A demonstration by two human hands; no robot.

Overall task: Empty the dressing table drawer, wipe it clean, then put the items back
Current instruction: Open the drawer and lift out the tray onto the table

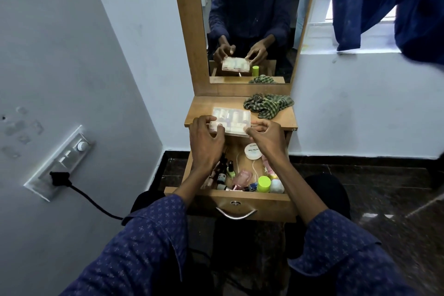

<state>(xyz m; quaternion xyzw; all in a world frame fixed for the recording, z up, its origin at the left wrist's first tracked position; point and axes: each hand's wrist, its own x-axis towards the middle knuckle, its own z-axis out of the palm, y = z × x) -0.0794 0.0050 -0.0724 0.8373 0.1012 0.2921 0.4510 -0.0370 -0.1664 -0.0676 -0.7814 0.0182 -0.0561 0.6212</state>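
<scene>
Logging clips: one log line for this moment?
phase: emptying | left hand + right hand: hold clear compartment box over tabletop | drawer: open, cosmetics inside

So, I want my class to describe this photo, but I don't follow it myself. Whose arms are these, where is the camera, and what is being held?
The camera sits on a person's head, looking down at their own arms. The left hand and right hand together hold a clear box at the edge of the tabletop, above the open drawer. The drawer still holds small bottles, a white tub and a green-capped bottle. A checked cloth lies on the tabletop. The mirror repeats the hands.
</scene>
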